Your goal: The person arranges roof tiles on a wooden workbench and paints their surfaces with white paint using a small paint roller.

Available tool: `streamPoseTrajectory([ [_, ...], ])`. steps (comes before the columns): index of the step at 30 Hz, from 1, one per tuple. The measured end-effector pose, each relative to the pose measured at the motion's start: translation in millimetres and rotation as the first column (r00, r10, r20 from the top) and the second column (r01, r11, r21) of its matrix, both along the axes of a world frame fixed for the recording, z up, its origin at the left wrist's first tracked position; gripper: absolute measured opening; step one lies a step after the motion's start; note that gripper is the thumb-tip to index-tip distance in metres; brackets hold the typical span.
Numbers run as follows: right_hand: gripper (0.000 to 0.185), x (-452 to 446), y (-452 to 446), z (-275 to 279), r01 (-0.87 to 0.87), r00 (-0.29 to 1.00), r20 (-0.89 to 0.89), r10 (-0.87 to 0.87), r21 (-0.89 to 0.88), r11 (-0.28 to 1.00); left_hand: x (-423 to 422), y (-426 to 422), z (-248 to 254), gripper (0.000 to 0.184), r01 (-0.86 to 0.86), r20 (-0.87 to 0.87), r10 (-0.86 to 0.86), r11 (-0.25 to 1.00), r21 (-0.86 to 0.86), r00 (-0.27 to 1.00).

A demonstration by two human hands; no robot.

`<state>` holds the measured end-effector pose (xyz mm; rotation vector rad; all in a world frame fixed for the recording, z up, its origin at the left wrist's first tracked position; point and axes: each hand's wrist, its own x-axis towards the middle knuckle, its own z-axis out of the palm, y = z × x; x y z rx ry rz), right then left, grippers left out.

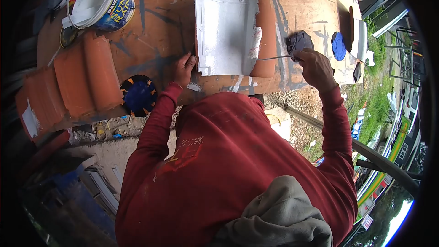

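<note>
A curved roof tile (226, 32) lies in front of me, its left and middle part coated white and its right side bare terracotta. My left hand (185, 67) is closed at the tile's lower left edge, thumb upward, some fingers hidden. In my right hand (315, 68) is a small paint roller (257, 43); its thin wire frame runs left from my fist. The white roller head touches the tile along the border between white and terracotta. A dark crumpled piece (299, 42), perhaps cloth or plastic, sits just behind my right hand.
A Davies Sun Rain paint bucket (120, 11) stands at the upper left. Below it lie more terracotta tiles (87, 75) and a dark blue disc (138, 95). A blue round piece (338, 45) is on the right. The paint-marked wooden table (160, 41) ends before my body.
</note>
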<state>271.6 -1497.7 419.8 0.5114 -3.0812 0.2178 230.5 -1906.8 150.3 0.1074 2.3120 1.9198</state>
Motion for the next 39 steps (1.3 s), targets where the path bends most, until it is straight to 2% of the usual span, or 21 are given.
streamPoseTrajectory([
  [3, 0.023, 13, -35, 24, 0.111, 0.992, 0.054, -0.112, 0.011, 0.994, 0, 0, 7, 0.066, 0.000, -0.004, -0.001, 1.000, -0.029, 1.000],
  [6, 0.024, 27, -38, -19, 0.112, 0.984, 0.137, -0.112, 0.002, 0.994, -2, -1, 12, 0.069, 0.029, -0.007, -0.030, 0.996, -0.087, 1.000],
  [7, 0.026, 37, -31, -38, 0.100, 0.992, 0.076, -0.098, -0.019, 0.995, -4, -3, 12, 0.070, 0.034, -0.014, -0.036, 0.991, -0.128, 0.999],
  [8, 0.026, 48, -33, -35, 0.121, 0.990, 0.074, -0.119, -0.029, 0.992, -4, -3, 12, 0.070, 0.055, -0.016, -0.058, 0.989, -0.138, 0.998],
  [11, 0.032, 83, -41, -24, 0.348, 0.934, 0.139, -0.330, -0.140, 0.927, -1, -6, 10, 0.061, 0.027, -0.084, -0.041, 0.986, -0.164, 0.996],
  [12, 0.032, 97, -47, -25, 0.359, 0.930, 0.140, -0.340, -0.138, 0.923, -1, -6, 7, 0.055, 0.064, -0.073, -0.070, 0.995, -0.081, 0.995],
  [13, 0.031, 111, -54, -24, 0.527, 0.844, 0.293, -0.450, -0.289, 0.800, -1, -3, 4, 0.050, 0.099, -0.064, -0.098, 0.995, 0.008, 0.993],
  [14, 0.032, 124, -61, -24, 0.676, 0.733, 0.452, -0.509, -0.395, 0.622, 2, 0, 6, 0.050, 0.106, -0.064, -0.104, 0.994, 0.016, 0.992],
  [16, 0.037, 150, -80, -45, 0.775, 0.628, 0.694, -0.353, -0.599, 0.201, 7, 4, 14, 0.044, 0.085, -0.105, -0.076, 0.993, 0.084, 0.992],
  [18, 0.043, 167, -108, -69, 0.797, 0.560, 0.785, -0.266, -0.597, -0.085, 8, 0, 0, 0.044, 0.087, -0.104, -0.076, 0.990, 0.109, 0.992],
  [19, 0.042, 166, -119, -70, 0.816, 0.533, 0.820, -0.208, -0.563, -0.131, 7, -2, 1, 0.045, 0.105, -0.077, -0.098, 0.990, 0.096, 0.992],
  [20, 0.042, 166, -127, -83, 0.805, 0.521, 0.832, -0.193, -0.553, -0.213, 7, -5, 3, 0.047, 0.126, -0.050, -0.122, 0.989, 0.084, 0.991],
  [22, 0.036, 147, -136, -98, 0.780, 0.518, 0.832, -0.200, -0.555, -0.290, 4, -9, -1, 0.050, 0.140, -0.029, -0.138, 0.987, 0.081, 0.990],
  [25, 0.030, 88, -145, -111, 0.737, 0.532, 0.787, -0.313, -0.612, -0.287, 0, -10, -12, 0.050, 0.147, -0.058, -0.144, 0.988, 0.047, 0.988],
  [28, 0.020, 18, -137, -114, 0.695, 0.579, 0.701, -0.416, -0.691, -0.197, -4, -19, -25, 0.050, 0.161, -0.090, -0.164, 0.986, -0.040, 0.982],
  [30, 0.018, -23, -129, -109, 0.689, 0.595, 0.688, -0.415, -0.703, -0.177, -4, -24, -24, 0.064, 0.218, -0.009, -0.219, 0.974, -0.063, 0.976],
  [32, 0.016, -56, -124, -107, 0.689, 0.598, 0.645, -0.476, -0.717, -0.105, 1, -18, -22, 0.064, 0.144, -0.061, -0.150, 0.986, -0.085, 0.987],
  [35, 0.014, -75, -116, -107, 0.701, 0.604, 0.678, -0.419, -0.702, -0.126, 4, -15, -23, 0.062, 0.109, -0.023, -0.109, 0.994, -0.024, 0.994],
  [37, 0.015, -56, -116, -113, 0.693, 0.614, 0.659, -0.434, -0.714, -0.103, 0, -19, -8, 0.057, 0.243, 0.035, -0.240, 0.960, -0.138, 0.970],
  [38, 0.015, -43, -118, -115, 0.679, 0.624, 0.636, -0.454, -0.729, -0.088, 1, -16, -9, 0.057, 0.235, 0.034, -0.233, 0.962, -0.137, 0.972],
  [39, 0.015, -26, -124, -113, 0.706, 0.598, 0.658, -0.458, -0.703, -0.088, 4, -9, -11, 0.053, 0.177, -0.063, -0.181, 0.981, -0.075, 0.981],
])
